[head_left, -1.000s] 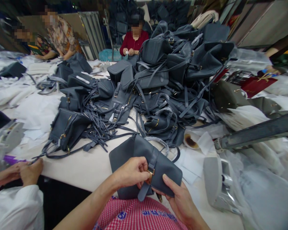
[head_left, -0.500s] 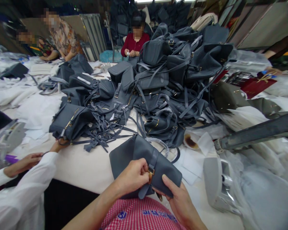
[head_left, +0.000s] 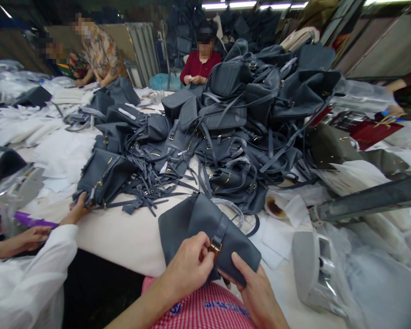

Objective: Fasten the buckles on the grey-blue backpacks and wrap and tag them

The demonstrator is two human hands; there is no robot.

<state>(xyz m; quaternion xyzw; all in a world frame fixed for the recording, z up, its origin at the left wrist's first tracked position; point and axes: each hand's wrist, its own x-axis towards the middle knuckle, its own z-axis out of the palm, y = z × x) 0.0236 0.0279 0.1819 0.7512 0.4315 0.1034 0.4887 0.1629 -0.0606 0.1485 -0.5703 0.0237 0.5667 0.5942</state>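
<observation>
A dark blue-grey handbag (head_left: 181, 224) rests tilted at the table's near edge, against the checked apron. Down its front flap runs a strap (head_left: 220, 228) with a gold buckle (head_left: 215, 246). My left hand (head_left: 193, 258) is closed in a pinch at the buckle; the strap's lower end is mostly hidden by those fingers. Gripping the flap's lower right side is my right hand (head_left: 255, 281), thumb on top and fingers underneath. A clear-wrapped handle (head_left: 231, 204) curves behind the bag.
A large heap of similar bags (head_left: 226, 114) fills the table's middle. Loose straps (head_left: 150, 178) lie left of centre. To the right stand a grey tape dispenser (head_left: 306, 265) and a dark metal bar (head_left: 370, 196). At left, a co-worker's hand (head_left: 76, 210) touches another bag (head_left: 104, 176).
The strap end that hung below my left hand is now mostly out of sight behind its fingers. My right hand keeps its grip. The co-worker's hand has shifted on the other bag.
</observation>
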